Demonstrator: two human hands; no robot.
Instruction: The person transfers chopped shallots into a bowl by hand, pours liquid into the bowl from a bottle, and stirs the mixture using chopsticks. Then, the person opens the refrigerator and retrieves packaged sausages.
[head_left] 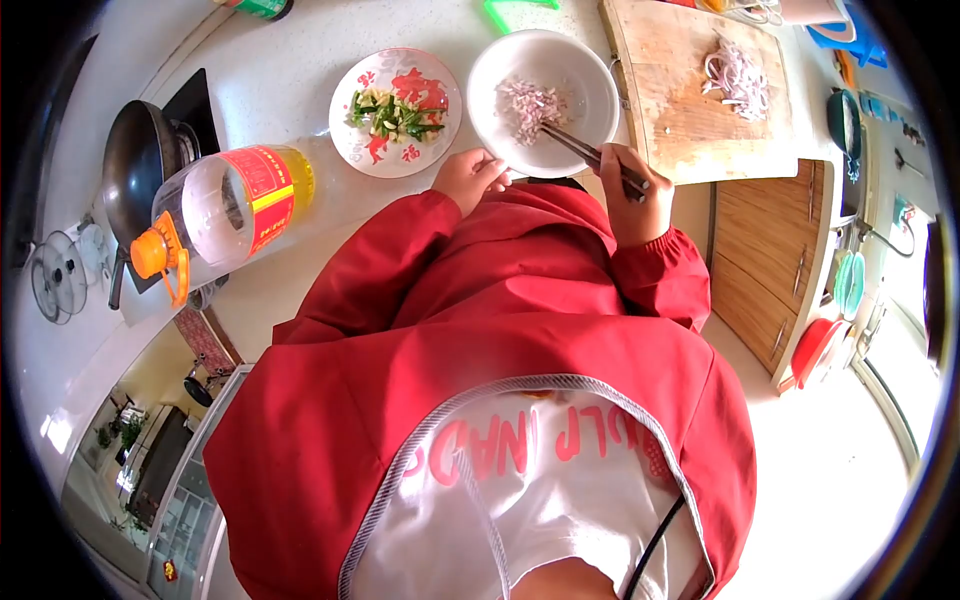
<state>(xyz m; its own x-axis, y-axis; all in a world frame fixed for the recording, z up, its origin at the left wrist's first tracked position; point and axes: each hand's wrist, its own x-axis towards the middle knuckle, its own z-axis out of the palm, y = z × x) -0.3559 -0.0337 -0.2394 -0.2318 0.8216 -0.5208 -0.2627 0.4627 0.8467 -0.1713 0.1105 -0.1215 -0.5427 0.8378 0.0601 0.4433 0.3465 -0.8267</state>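
A white bowl [598, 115] stands at the counter's front edge with chopped purple onion [530, 105] in it. My right hand [636, 195] is closed around a pair of dark chopsticks [572, 142], whose tips reach into the onion. At the bowl's near left rim is my left hand [468, 180], its fingers curled together against the rim. Left of the bowl, a plate [350, 150] with red patterns carries cut green pepper and pale chopped pieces [395, 115].
Sliced onion [738, 80] lies on a wooden cutting board [660, 90] at the right. A large oil bottle [240, 205] with an orange cap stands left, beside a dark wok [140, 165] on a stove. Something bright green [515, 8] lies behind the bowl.
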